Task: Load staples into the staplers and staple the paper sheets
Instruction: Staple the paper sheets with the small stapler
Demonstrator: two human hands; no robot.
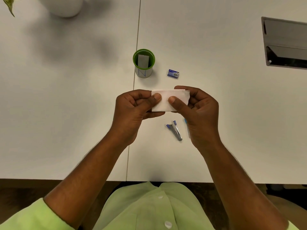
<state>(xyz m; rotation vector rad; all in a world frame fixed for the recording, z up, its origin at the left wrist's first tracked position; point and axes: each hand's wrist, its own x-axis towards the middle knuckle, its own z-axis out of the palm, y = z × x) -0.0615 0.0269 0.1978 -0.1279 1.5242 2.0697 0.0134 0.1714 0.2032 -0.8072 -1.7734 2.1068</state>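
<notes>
1. The left hand (132, 110) pinches the left end of a small stack of white paper sheets (167, 102), thumb on top and curled fingers beneath.
2. The right hand (197, 112) grips the right end the same way, its thumb pressed flat near the middle of the sheets; the stack is held level above the desk (66, 113).
3. Just below the sheets, between the two wrists and nearer the right one, a small stapler (175, 130) with blue ends lies swung open on the desk.
4. Beyond the right hand's fingertips sits a blue staple box (173, 73).
5. Beyond the left hand's fingertips stands a green-rimmed cup (143, 63) marked "N", with a grey strip inside.
</notes>
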